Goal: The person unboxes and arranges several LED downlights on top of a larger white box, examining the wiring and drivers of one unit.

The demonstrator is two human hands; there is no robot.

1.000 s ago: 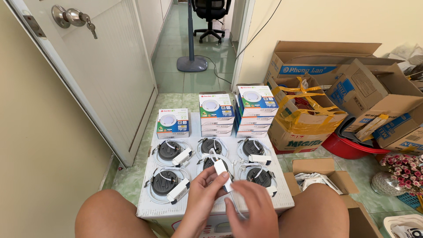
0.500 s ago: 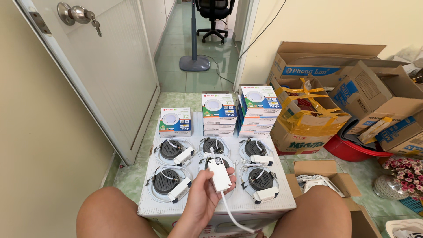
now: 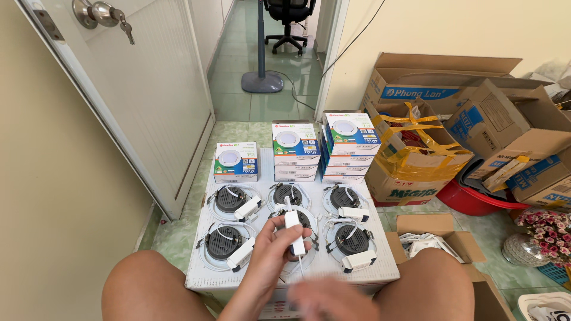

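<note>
My left hand (image 3: 270, 252) grasps the white driver box (image 3: 292, 229) above the white board's (image 3: 380, 270) near edge; my blurred right hand (image 3: 333, 300), grip unreadable, should steady its wire.

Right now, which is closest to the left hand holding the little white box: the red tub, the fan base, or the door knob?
From the left hand:
1. Red tub, to the right on the floor.
2. Fan base, straight ahead in the hallway.
3. Door knob, top left on the door.

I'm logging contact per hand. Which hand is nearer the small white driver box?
Left. The left hand holds the white driver box in its fingers; the blurred right hand is below it, apart.
</note>
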